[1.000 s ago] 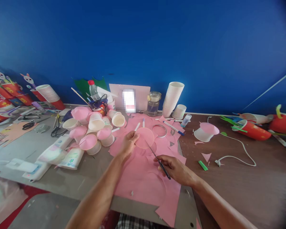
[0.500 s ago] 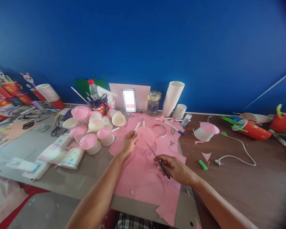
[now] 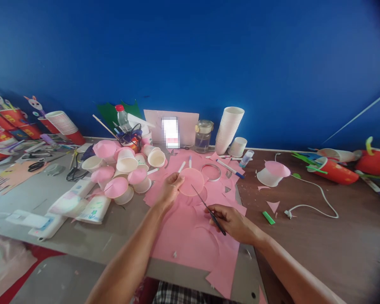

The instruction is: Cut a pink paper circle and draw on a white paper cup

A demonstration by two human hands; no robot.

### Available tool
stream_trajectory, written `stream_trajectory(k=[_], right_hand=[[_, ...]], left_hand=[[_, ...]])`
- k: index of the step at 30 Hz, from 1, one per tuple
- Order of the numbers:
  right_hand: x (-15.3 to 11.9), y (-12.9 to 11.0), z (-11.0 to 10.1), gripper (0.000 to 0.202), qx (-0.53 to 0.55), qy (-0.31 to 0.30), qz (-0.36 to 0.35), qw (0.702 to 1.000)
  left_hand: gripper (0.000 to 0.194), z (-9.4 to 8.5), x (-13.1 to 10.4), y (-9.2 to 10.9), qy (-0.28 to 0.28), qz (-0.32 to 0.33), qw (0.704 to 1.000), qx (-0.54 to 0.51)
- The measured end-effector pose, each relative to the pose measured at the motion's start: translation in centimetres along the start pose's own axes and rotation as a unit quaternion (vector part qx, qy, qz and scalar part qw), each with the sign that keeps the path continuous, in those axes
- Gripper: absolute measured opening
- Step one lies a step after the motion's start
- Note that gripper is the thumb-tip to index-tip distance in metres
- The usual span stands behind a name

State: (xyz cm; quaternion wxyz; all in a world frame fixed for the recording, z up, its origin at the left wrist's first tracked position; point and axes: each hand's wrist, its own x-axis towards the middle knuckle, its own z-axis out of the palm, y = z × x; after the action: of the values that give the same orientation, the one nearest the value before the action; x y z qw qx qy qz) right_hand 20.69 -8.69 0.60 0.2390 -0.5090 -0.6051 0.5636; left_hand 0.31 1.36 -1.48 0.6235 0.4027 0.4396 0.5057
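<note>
A round piece of pink paper is pinched at its left edge by my left hand, thumb on top. My right hand grips a pair of dark-handled scissors. Their thin blades point up and left, and the tips overlap the middle of the paper circle in view. Whether the blades touch or cut the circle I cannot tell. Below both hands lie larger sheets of pink paper with curved cut edges. A ring-shaped roll rests on the sheets, right of the circle.
Several white paper cups, some with pink cone tops, crowd the left. A tall cup stack, a glass jar and a phone stand at the back. To the right are a pink-topped cup, a white cable and red cups.
The view has shifted very slightly. Both hands keep their hold on the paper circle and scissors, with almost no visible movement.
</note>
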Motion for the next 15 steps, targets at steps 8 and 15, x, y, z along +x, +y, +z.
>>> stream_trajectory(k=[8, 15], right_hand=[[0.10, 0.01, 0.01, 0.019, 0.000, -0.001, 0.002, 1.000], [-0.19, -0.35, -0.12, 0.019, -0.032, -0.009, -0.009, 0.999]], left_hand=[[0.028, -0.09, -0.09, 0.12, -0.030, 0.008, 0.999, -0.018], [0.026, -0.35, 0.07, 0.72, -0.024, 0.013, 0.999, -0.042]])
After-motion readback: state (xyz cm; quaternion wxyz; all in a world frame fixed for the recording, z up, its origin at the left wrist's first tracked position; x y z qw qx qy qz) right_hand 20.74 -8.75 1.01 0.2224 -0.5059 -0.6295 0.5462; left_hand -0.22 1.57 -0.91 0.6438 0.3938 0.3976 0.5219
